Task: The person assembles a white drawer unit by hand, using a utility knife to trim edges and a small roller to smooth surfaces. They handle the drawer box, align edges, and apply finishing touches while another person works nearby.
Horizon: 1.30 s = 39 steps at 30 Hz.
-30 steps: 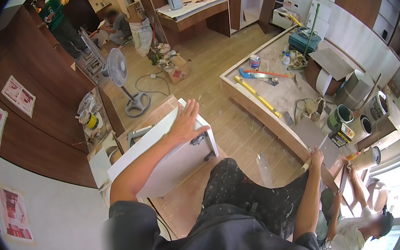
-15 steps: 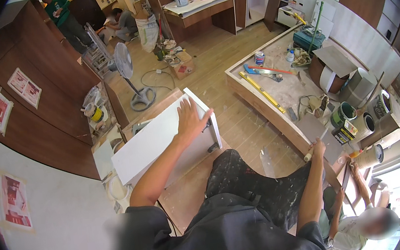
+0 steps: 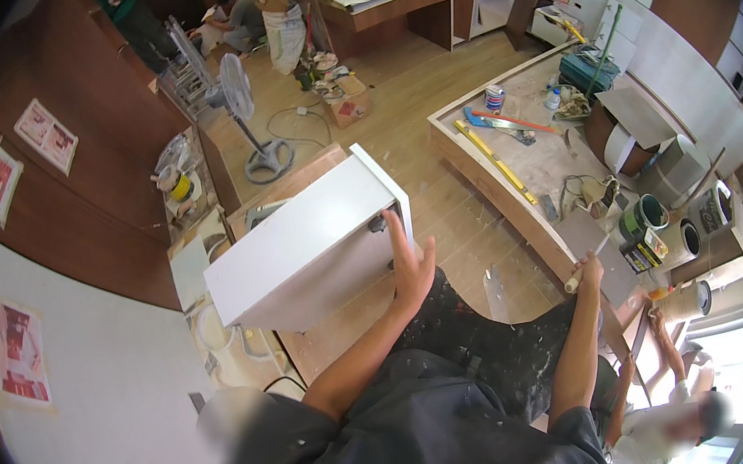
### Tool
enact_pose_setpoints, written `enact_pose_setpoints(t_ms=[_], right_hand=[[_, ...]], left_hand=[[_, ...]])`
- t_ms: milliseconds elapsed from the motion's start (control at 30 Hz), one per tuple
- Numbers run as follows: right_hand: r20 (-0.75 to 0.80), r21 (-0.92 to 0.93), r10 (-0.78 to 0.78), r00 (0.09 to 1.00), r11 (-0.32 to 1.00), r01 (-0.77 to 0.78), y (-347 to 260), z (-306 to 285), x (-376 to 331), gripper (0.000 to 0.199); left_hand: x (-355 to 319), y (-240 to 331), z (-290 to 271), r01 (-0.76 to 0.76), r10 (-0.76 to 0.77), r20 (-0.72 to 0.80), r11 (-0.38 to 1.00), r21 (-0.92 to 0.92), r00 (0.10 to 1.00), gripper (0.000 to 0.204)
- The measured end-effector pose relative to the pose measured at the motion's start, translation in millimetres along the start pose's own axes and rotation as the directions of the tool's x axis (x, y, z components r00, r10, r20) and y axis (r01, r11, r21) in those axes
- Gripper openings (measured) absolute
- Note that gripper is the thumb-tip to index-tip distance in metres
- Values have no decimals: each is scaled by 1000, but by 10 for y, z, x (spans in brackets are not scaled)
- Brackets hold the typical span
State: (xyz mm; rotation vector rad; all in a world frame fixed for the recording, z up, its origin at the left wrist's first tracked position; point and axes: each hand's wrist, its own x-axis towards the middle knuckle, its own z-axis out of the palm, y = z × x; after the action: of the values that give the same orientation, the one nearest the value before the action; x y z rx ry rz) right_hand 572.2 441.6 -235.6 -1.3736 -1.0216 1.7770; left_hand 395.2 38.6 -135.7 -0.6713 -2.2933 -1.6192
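Head view shows a white box (image 3: 307, 230) lying on a brown wooden desk (image 3: 316, 348), its upper face smooth and faintly glossy, its near side duller and greyish beige. At 1 end, a white panel projects slightly past the body, with a dark fitting (image 3: 378, 222) close by. The left hand (image 3: 415, 280) is spread, 1 finger extended beside that fitting; contact is unclear. The right hand (image 3: 588, 270) grips a slim pale-handled tool (image 3: 572, 285).

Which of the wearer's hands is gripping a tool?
The right hand, closed around a pale-handled tool. The left hand differs: it is open beside the white box, with no tool in it.
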Motion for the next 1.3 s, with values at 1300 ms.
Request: enact_pose_setpoints(t_ms=[1300], right_hand=[[11,7,54,998,999,-54,-79,-229,-3,22]], left_hand=[[-410,-629,742,154,-143,-142,985,72,980,92]])
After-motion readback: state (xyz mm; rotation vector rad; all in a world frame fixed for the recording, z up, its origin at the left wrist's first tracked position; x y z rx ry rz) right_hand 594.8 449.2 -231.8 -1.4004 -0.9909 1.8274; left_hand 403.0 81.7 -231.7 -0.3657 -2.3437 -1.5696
